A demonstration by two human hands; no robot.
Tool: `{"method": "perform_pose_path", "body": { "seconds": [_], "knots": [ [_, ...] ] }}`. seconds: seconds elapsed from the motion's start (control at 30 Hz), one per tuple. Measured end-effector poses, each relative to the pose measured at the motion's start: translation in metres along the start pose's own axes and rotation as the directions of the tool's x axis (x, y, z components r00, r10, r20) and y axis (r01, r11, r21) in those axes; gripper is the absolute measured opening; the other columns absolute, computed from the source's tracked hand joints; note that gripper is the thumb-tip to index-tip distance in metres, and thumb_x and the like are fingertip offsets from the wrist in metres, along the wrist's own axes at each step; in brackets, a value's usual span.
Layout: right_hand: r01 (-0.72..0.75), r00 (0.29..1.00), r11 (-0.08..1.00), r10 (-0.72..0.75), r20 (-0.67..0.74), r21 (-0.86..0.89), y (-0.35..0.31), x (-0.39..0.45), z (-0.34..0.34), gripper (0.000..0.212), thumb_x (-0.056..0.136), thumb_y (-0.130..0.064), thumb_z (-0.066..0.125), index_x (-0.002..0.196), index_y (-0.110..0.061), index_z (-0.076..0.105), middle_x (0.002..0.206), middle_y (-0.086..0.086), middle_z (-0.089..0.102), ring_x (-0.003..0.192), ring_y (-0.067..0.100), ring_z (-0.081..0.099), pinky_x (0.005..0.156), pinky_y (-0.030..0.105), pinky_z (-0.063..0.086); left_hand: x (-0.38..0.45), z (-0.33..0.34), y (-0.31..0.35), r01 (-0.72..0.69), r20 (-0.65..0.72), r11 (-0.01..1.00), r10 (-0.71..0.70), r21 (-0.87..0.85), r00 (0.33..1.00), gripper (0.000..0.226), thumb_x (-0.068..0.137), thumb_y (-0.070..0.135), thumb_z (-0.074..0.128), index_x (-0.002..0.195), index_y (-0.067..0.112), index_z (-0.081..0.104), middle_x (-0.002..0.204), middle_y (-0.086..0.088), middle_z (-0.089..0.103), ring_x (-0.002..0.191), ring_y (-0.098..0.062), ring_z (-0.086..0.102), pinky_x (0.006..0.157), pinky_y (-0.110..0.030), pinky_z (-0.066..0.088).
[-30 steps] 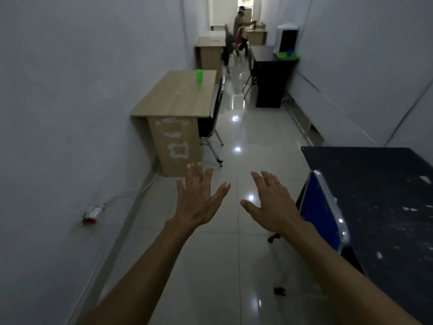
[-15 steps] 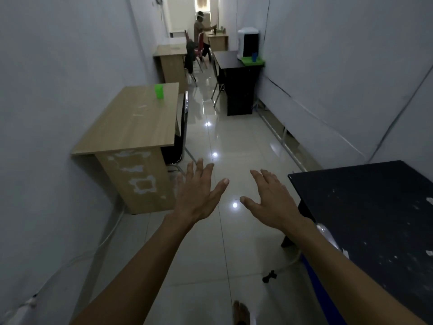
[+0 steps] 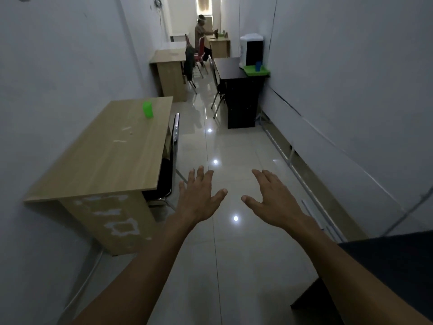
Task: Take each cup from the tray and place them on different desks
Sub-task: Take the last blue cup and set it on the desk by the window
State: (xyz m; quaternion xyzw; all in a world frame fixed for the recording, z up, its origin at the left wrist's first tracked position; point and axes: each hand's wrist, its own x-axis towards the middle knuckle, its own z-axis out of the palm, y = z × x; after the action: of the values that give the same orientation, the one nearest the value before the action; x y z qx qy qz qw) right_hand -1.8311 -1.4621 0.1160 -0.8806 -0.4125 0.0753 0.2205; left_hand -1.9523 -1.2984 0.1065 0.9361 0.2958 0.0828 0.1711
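A green tray (image 3: 255,72) lies on the far black desk (image 3: 228,68) at the right wall, with a blue cup (image 3: 258,65) standing on it. A green cup (image 3: 148,110) stands upright on the near wooden desk (image 3: 110,156) at the left wall. My left hand (image 3: 199,198) and my right hand (image 3: 273,199) are stretched out in front of me over the tiled aisle, palms down, fingers spread, holding nothing. Both hands are far from either cup.
A water dispenser (image 3: 250,51) stands behind the tray. A black chair (image 3: 172,158) is tucked at the near wooden desk. Another wooden desk (image 3: 169,68) and chairs lie further down; a person (image 3: 202,36) sits at the far end. A black desk corner (image 3: 384,277) is at my lower right.
The view has advanced down the aisle: the wooden desk with the green cup and the far black desk appear closer, and the near black desk has slid to the lower right. Both hands stay open.
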Motion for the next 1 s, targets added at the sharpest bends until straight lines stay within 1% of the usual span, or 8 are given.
{"method": "perform_pose_path", "body": {
  "seconds": [0.2, 0.37, 0.47, 0.63, 0.8, 0.9, 1.0],
  "knots": [
    [0.005, 1.000, 1.000, -0.005, -0.023, -0.016, 0.022, 0.139, -0.003, 0.081, 0.089, -0.053, 0.054, 0.153, -0.023, 0.014, 0.161, 0.009, 0.016, 0.149, 0.026, 0.011, 0.119, 0.048, 0.020, 0.142, -0.003, -0.025, -0.023, -0.040, 1.000, 0.022, -0.009, 0.999, 0.070, 0.094, 0.055, 0.042, 0.151, 0.021, 0.019, 0.163, -0.009, 0.006, 0.150, -0.029, -0.003, 0.117, -0.056, 0.001],
    [-0.018, 1.000, 0.999, 0.018, -0.020, -0.033, 0.036, 0.262, -0.021, 0.081, 0.090, -0.052, 0.054, 0.153, -0.020, 0.014, 0.161, 0.009, 0.018, 0.148, 0.025, 0.014, 0.118, 0.047, 0.022, 0.271, -0.013, -0.049, -0.006, 0.002, 0.998, 0.006, -0.057, 1.000, 0.069, 0.094, 0.055, 0.042, 0.150, 0.021, 0.020, 0.163, -0.010, 0.006, 0.150, -0.030, -0.002, 0.117, -0.058, 0.002],
    [-0.045, 0.998, 0.999, 0.044, -0.039, -0.006, 0.047, 0.331, -0.036, 0.080, 0.091, -0.051, 0.054, 0.153, -0.020, 0.014, 0.161, 0.009, 0.018, 0.149, 0.026, 0.011, 0.118, 0.046, 0.021, 0.351, -0.019, -0.053, -0.018, 0.017, 0.998, 0.019, -0.057, 1.000, 0.069, 0.095, 0.054, 0.043, 0.150, 0.020, 0.021, 0.163, -0.011, 0.006, 0.150, -0.031, 0.000, 0.117, -0.058, 0.005],
    [-0.084, 0.993, 0.996, 0.085, -0.077, 0.015, 0.079, 0.429, -0.053, 0.080, 0.091, -0.051, 0.055, 0.153, -0.020, 0.015, 0.161, 0.008, 0.019, 0.149, 0.025, 0.011, 0.119, 0.045, 0.021, 0.472, -0.012, -0.037, -0.086, 0.041, 0.995, 0.088, -0.055, 0.995, 0.070, 0.094, 0.055, 0.043, 0.151, 0.020, 0.021, 0.163, -0.010, 0.006, 0.150, -0.029, -0.001, 0.117, -0.056, 0.003],
    [-0.100, 0.987, 0.994, 0.103, -0.120, 0.034, 0.132, 0.545, -0.065, 0.080, 0.090, -0.050, 0.056, 0.152, -0.019, 0.017, 0.160, 0.008, 0.021, 0.148, 0.025, 0.015, 0.116, 0.051, 0.025, 0.597, 0.008, -0.018, -0.140, 0.033, 0.989, 0.142, -0.048, 0.989, 0.070, 0.094, 0.055, 0.042, 0.151, 0.020, 0.022, 0.163, -0.010, 0.007, 0.150, -0.029, 0.000, 0.117, -0.056, 0.004],
    [-0.083, 0.986, 0.996, 0.087, -0.140, 0.029, 0.170, 0.621, -0.078, 0.082, 0.089, -0.052, 0.056, 0.152, -0.018, 0.017, 0.160, 0.008, 0.021, 0.148, 0.023, 0.014, 0.118, 0.048, 0.023, 0.676, 0.018, -0.008, -0.147, 0.028, 0.988, 0.148, -0.041, 0.989, 0.070, 0.094, 0.055, 0.043, 0.151, 0.020, 0.022, 0.163, -0.010, 0.007, 0.150, -0.028, 0.000, 0.117, -0.055, 0.003],
    [-0.076, 0.987, 0.996, 0.080, -0.140, 0.035, 0.203, 0.692, -0.100, 0.081, 0.089, -0.051, 0.056, 0.153, -0.019, 0.017, 0.160, 0.008, 0.022, 0.148, 0.021, 0.015, 0.118, 0.043, 0.022, 0.754, 0.017, 0.001, -0.126, 0.063, 0.991, 0.128, -0.035, 0.990, 0.069, 0.094, 0.055, 0.044, 0.150, 0.020, 0.023, 0.163, -0.010, 0.007, 0.150, -0.028, 0.000, 0.117, -0.054, 0.004]
  ]
}}
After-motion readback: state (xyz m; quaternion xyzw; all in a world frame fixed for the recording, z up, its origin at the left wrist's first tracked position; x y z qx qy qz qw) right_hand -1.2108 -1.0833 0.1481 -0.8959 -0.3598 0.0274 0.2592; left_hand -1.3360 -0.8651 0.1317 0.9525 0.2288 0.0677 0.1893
